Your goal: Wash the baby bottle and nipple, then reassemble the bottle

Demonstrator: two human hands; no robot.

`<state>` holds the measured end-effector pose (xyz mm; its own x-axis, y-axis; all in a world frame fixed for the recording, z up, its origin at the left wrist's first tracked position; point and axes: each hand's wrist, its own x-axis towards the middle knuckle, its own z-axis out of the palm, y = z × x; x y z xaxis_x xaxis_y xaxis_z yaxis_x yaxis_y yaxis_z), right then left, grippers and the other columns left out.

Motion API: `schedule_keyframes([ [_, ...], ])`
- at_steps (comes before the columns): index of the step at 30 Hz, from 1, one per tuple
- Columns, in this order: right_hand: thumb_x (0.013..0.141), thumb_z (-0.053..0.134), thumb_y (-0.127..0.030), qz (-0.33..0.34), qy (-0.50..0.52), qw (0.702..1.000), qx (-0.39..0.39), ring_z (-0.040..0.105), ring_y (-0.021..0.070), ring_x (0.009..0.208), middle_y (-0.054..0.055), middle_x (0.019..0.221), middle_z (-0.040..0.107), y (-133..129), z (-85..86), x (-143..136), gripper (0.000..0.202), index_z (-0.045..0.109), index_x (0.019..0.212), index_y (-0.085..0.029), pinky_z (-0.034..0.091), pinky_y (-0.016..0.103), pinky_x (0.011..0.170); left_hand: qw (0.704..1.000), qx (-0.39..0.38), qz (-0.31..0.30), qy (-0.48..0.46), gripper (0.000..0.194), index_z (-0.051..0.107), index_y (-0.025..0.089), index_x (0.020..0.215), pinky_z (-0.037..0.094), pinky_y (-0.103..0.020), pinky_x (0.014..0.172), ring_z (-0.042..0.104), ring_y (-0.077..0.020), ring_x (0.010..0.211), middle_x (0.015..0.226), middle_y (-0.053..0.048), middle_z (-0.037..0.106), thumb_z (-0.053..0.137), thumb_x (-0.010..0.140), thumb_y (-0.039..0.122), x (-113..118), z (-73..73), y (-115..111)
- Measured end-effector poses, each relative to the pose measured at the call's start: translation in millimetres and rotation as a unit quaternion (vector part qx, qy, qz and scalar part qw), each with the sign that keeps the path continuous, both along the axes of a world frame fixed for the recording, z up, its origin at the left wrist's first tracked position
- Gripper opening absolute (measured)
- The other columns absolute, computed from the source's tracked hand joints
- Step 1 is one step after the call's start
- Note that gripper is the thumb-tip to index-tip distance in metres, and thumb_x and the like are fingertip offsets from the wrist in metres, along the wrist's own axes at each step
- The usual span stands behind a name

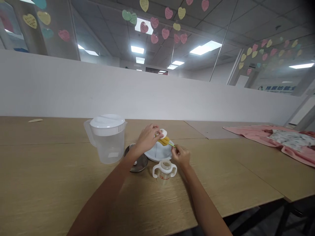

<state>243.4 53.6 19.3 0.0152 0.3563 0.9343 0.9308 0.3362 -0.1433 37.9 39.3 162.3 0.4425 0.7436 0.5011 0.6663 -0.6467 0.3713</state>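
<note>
My left hand [149,137] is closed on a small white cap [162,132] above a white plate [157,154]. In my right hand [181,156] is the thin green handle of a yellow brush [164,141], whose head is right by the cap. Whether the brush head goes inside the cap cannot be made out. Just below the hands, a clear bottle [164,175] with two white side handles stands upright with its mouth uncovered. A dark round lid [139,164] lies partly behind my left forearm.
A clear pitcher [110,147] with a white lid stands left of my left hand. Pink cloth with a patterned garment [292,139] lies at the far right of the table. A white wall [152,95] runs behind the table.
</note>
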Motion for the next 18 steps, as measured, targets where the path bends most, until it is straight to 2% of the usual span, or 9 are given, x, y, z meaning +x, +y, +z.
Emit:
schedule_keyframes([
  [2,0.082,0.047,-0.028,-0.001,0.001,1.000,-0.001,0.044,0.0093,0.046,-0.002,0.046,0.049,0,0.6,0,0.027,0.060,0.063,-0.016,0.028,0.022,0.049,0.997,0.037,0.054,0.051,0.024,0.065,0.016,0.096,0.038,-0.032,0.098,0.052,-0.0216,0.112,0.121,-0.008,0.055,0.048,0.089,0.031,-5,4.5,1],
  [4,0.083,0.045,-0.028,-0.014,0.029,0.999,0.004,0.043,0.0093,0.045,-0.002,0.046,0.049,0,1.4,3,0.028,0.060,0.063,-0.016,0.028,0.022,0.049,0.985,0.041,0.112,0.127,0.026,0.064,0.015,0.099,0.037,-0.034,0.098,0.050,-0.0240,0.114,0.123,-0.011,0.055,0.045,0.090,0.030,-15,10.2,1],
  [6,0.084,0.045,-0.029,-0.028,0.061,0.998,0.011,0.042,0.0091,0.045,-0.002,0.047,0.049,1,1.8,6,0.028,0.059,0.064,-0.016,0.028,0.021,0.050,0.965,-0.013,0.145,0.216,0.025,0.066,0.015,0.096,0.039,-0.034,0.093,0.053,-0.0258,0.111,0.116,-0.012,0.060,0.048,0.086,0.029,-27,14.4,0],
  [8,0.084,0.045,-0.030,-0.035,0.074,0.997,0.011,0.042,0.0090,0.045,-0.002,0.048,0.050,1,1.6,8,0.028,0.059,0.065,-0.016,0.028,0.021,0.050,0.942,-0.097,0.144,0.286,0.017,0.070,0.017,0.084,0.044,-0.031,0.082,0.061,-0.0249,0.096,0.098,-0.009,0.068,0.059,0.078,0.029,-38,15.0,1],
  [11,0.084,0.044,-0.030,-0.042,0.062,0.997,0.003,0.041,0.0091,0.045,-0.002,0.047,0.049,1,0.7,8,0.029,0.058,0.063,-0.017,0.027,0.022,0.050,0.917,-0.172,0.143,0.329,0.010,0.071,0.018,0.070,0.046,-0.027,0.067,0.065,-0.0221,0.076,0.077,-0.005,0.071,0.070,0.065,0.026,-45,9.2,6],
  [18,0.084,0.046,-0.029,-0.048,0.047,0.998,0.005,0.041,0.0085,0.045,-0.003,0.047,0.049,2,-0.2,5,0.027,0.059,0.064,-0.016,0.026,0.021,0.049,0.879,-0.229,0.210,0.361,0.027,0.074,0.012,0.077,0.050,-0.031,0.064,0.067,-0.0297,0.078,0.089,-0.017,0.072,0.078,0.051,0.019,-46,-16.1,34],
])
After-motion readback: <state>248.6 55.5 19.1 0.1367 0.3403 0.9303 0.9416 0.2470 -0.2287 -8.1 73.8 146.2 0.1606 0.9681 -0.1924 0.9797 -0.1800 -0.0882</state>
